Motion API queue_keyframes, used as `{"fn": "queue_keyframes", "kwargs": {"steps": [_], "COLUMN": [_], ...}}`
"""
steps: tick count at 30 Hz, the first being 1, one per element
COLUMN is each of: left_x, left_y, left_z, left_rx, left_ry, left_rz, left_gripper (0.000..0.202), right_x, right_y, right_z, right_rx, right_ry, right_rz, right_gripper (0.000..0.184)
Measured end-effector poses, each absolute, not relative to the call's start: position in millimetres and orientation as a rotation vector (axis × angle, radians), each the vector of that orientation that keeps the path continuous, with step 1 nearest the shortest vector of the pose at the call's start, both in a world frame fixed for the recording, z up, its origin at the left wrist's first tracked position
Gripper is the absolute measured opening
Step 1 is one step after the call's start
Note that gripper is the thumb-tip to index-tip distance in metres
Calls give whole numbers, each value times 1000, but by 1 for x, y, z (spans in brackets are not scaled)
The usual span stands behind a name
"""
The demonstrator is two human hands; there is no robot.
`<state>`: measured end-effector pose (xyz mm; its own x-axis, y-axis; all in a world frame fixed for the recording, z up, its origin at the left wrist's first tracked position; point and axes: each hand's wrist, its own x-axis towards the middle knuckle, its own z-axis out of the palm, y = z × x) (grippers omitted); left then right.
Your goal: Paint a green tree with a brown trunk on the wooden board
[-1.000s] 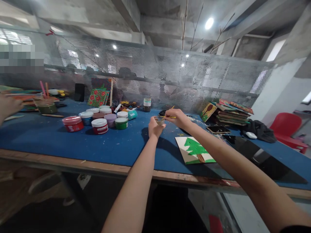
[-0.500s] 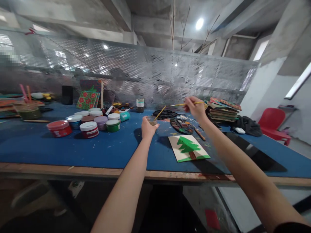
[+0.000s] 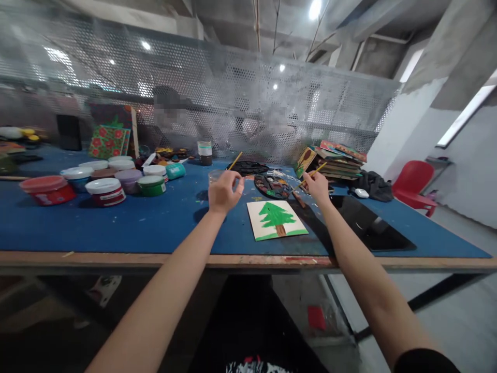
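My left hand (image 3: 225,192) is raised just in front of the clear water cup (image 3: 214,177), with thumb and forefinger curved apart and nothing seen between them. A yellow-handled brush (image 3: 235,160) leans out of the cup. My right hand (image 3: 317,186) pinches a thin yellow paintbrush (image 3: 320,167), whose lower end points down and left near the palette. The round paint palette (image 3: 271,186), holding dabs of dark and green paint, lies between my hands. Closer to me rests a small white canvas (image 3: 254,220) painted with a green tree, brown trunk and green ground.
Several paint tubs (image 3: 105,192) are grouped on the left of the blue table (image 3: 155,233). A black glossy panel (image 3: 368,223) lies at the right, before a stack of painted boards (image 3: 337,160). A jar (image 3: 204,153) stands by the perforated screen.
My left hand has let go of the cup and come away from it. My right hand has lowered the paintbrush and tilted its tip downward. The view has shifted right.
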<state>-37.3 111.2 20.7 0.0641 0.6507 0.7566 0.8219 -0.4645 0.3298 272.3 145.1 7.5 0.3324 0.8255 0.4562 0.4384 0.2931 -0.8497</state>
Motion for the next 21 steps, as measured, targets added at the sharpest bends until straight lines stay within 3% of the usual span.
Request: {"fn": "queue_keyframes", "kwargs": {"steps": [10,18,21], "left_x": [-31,-35,-35], "left_y": [126,137,141], "left_z": [10,2,1], "left_rx": [-2666,-2769,-2813], "left_ry": [-1474,-1441,-1394], "left_rz": [-594,-451,-462], "left_gripper": [26,30,29], "right_x": [260,256,250], "right_y": [147,130,105], "right_z": [4,23,30], "right_rx": [-1310,-1115,-980], "right_ry": [-1381,-1204,-1099], "right_rz": [491,424,388], "right_gripper": [31,24,33]}}
